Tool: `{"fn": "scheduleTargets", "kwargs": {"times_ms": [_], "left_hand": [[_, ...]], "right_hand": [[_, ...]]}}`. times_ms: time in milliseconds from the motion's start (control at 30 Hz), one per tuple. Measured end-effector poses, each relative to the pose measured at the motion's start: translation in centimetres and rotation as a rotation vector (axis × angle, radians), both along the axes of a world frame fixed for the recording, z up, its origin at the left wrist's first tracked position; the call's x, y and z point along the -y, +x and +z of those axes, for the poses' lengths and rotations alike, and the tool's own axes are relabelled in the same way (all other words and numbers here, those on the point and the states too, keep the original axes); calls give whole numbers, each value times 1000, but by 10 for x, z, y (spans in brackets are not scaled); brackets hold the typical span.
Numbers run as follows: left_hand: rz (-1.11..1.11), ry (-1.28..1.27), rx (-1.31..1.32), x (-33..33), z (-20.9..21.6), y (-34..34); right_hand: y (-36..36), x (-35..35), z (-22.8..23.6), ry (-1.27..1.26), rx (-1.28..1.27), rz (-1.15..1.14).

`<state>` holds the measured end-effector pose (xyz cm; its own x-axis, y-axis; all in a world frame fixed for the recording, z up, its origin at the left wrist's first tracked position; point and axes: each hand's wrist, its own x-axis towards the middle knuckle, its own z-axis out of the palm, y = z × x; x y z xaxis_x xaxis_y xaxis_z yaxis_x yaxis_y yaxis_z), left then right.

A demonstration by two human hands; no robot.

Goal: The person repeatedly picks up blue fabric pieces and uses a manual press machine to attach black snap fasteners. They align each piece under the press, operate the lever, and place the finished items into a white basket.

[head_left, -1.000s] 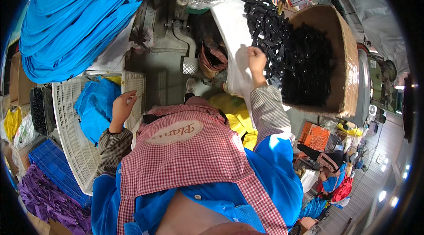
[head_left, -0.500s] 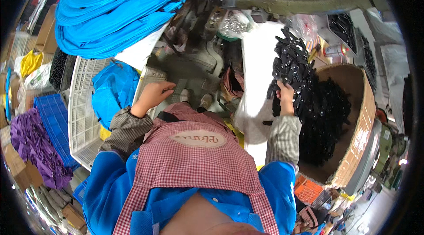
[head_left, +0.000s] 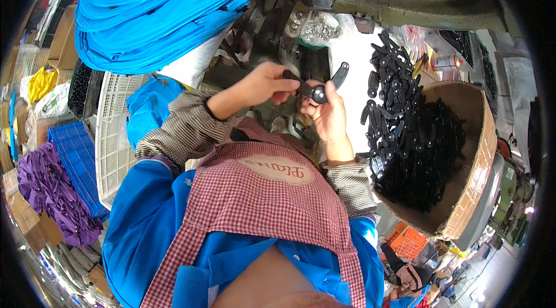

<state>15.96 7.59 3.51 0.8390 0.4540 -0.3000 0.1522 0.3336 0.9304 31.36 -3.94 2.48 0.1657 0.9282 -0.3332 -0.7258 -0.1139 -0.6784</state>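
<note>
In front of my apron I hold a black plastic hinged piece (head_left: pixel 319 94) between both hands. It has two arms in a V, joined at a round, shiny pivot. My left hand (head_left: pixel 262 85) pinches the end of one arm. Around the pivot, the fingers of my right hand (head_left: pixel 329 115) are closed, and the other arm sticks up past the thumb. To the right, a heap of similar black plastic pieces (head_left: pixel 389 96) lies on a white surface (head_left: pixel 350 62), running into an open cardboard box (head_left: pixel 478 151) full of dark pieces.
A green machine (head_left: pixel 423 13) spans the top right. Beneath it sits a plastic bag of small metal parts (head_left: pixel 322 27). Stacked blue fabric (head_left: pixel 156 12) fills the upper left. On the left, a white plastic basket (head_left: pixel 113 151) holds blue cloth (head_left: pixel 152 102).
My right hand has left the black heap and come to the middle with a black piece. My left hand has moved right and now grips that piece too.
</note>
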Motion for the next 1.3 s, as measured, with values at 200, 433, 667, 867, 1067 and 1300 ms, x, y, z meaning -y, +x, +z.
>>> {"fn": "scheduleTargets", "kwargs": {"times_ms": [200,433,667,867,1067,1300], "left_hand": [[-181,202,-97,-23,18,-5],[271,484,-237,-38,1,-48],[151,1178,-292,-102,53,-85],[617,2169,-520,-251,49,-59],[630,1924,-863,-286,73,-66],[1085,2181,-944,-138,255,-312]], "right_hand": [[-4,-19,25,-69,223,262],[51,-114,-54,-250,1304,-166],[145,-188,-188,-196,2362,-157],[125,-181,-163,-113,2194,-86],[110,-177,-134,-90,2289,-101],[120,-186,-133,-265,2151,212]]}}
